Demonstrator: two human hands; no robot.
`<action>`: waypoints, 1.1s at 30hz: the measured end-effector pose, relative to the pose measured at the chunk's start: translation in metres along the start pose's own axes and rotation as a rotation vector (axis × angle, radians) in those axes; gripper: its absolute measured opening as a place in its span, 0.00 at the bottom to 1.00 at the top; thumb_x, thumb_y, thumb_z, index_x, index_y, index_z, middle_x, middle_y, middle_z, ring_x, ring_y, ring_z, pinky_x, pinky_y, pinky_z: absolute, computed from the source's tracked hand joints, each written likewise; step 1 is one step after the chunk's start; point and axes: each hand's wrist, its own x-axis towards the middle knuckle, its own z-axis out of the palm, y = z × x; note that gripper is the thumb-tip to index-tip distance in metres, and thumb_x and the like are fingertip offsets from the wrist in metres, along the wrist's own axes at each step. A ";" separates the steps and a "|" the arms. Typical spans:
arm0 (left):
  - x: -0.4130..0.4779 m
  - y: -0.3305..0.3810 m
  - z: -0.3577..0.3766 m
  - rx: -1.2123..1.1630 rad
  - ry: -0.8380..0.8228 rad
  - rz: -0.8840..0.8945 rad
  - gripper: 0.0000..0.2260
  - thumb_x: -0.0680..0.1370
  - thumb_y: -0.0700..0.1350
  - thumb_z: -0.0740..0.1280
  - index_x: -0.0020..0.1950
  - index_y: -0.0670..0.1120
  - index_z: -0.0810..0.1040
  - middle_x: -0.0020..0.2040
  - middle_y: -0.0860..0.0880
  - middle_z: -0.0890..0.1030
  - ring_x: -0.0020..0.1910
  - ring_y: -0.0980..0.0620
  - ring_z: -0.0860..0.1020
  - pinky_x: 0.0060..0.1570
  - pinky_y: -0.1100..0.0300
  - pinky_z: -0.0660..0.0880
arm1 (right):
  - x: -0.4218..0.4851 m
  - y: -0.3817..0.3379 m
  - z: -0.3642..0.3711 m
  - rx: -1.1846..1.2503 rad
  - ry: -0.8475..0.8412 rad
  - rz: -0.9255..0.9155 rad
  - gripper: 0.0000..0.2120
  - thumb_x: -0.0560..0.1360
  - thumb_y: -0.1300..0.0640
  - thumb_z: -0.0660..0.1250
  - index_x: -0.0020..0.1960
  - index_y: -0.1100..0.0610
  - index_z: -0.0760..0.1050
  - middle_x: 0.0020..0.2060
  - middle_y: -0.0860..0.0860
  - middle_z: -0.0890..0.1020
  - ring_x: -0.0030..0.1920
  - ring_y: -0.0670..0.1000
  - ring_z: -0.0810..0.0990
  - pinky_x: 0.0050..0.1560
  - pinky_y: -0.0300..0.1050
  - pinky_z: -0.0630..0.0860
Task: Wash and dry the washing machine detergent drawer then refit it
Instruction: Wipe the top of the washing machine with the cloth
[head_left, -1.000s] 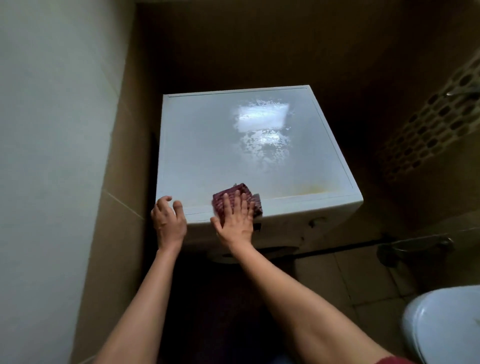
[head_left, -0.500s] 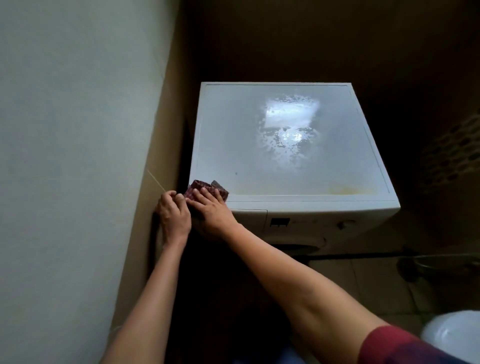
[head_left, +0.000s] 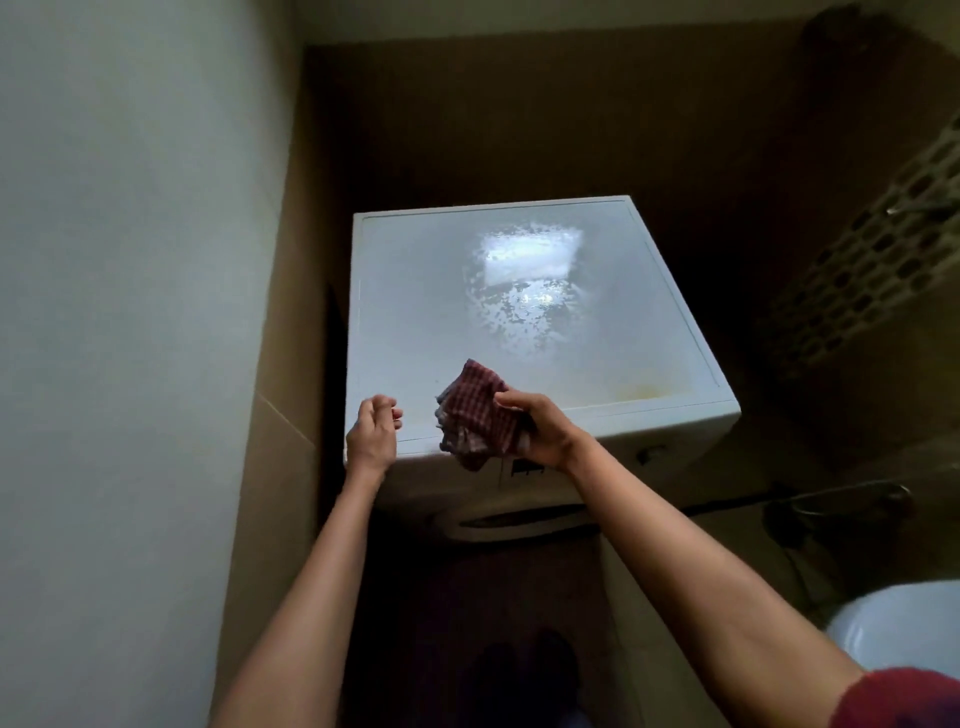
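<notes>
I record a dim room overall. The strongest light is a window-shaped glare patch (head_left: 530, 260) on the washing machine top (head_left: 410, 312), breaking into mottled speckle below. The left wall (head_left: 130, 260) reads pale and evenly lit. The back wall (head_left: 519, 114) and the floor (head_left: 467, 623) sink into deep shadow. Straight edges bow toward the frame borders. The checks of the cloth (head_left: 478, 415) are legible, but shadow detail is soft.

fig. dim corner seen from above. we are looking at a pale plain wall (head_left: 130, 260) filling the left side, while brown tiles (head_left: 519, 119) are lining the back wall and the lower left. a patterned mosaic band (head_left: 872, 291) is climbing the right wall. a white toilet (head_left: 904, 623) is showing at lower right, beside a dark floor (head_left: 441, 597).
</notes>
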 end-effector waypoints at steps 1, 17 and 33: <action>-0.002 0.003 0.009 0.015 -0.049 -0.002 0.16 0.84 0.48 0.54 0.56 0.38 0.74 0.47 0.42 0.80 0.46 0.45 0.79 0.56 0.50 0.74 | -0.008 0.000 -0.006 0.082 -0.001 -0.026 0.27 0.72 0.60 0.63 0.71 0.60 0.65 0.63 0.62 0.75 0.62 0.61 0.75 0.65 0.60 0.71; -0.125 0.101 0.216 0.232 -0.674 0.283 0.15 0.83 0.49 0.55 0.56 0.41 0.76 0.48 0.45 0.81 0.49 0.46 0.80 0.52 0.54 0.75 | -0.234 -0.008 -0.114 0.718 0.644 -0.625 0.16 0.67 0.65 0.61 0.51 0.60 0.81 0.47 0.58 0.83 0.48 0.56 0.80 0.61 0.55 0.73; -0.495 0.148 0.416 0.378 -1.508 1.227 0.24 0.64 0.57 0.76 0.55 0.48 0.76 0.47 0.50 0.81 0.41 0.52 0.81 0.43 0.57 0.79 | -0.591 0.077 -0.173 0.550 1.034 -0.919 0.16 0.71 0.69 0.51 0.48 0.65 0.78 0.39 0.60 0.82 0.41 0.58 0.80 0.42 0.52 0.78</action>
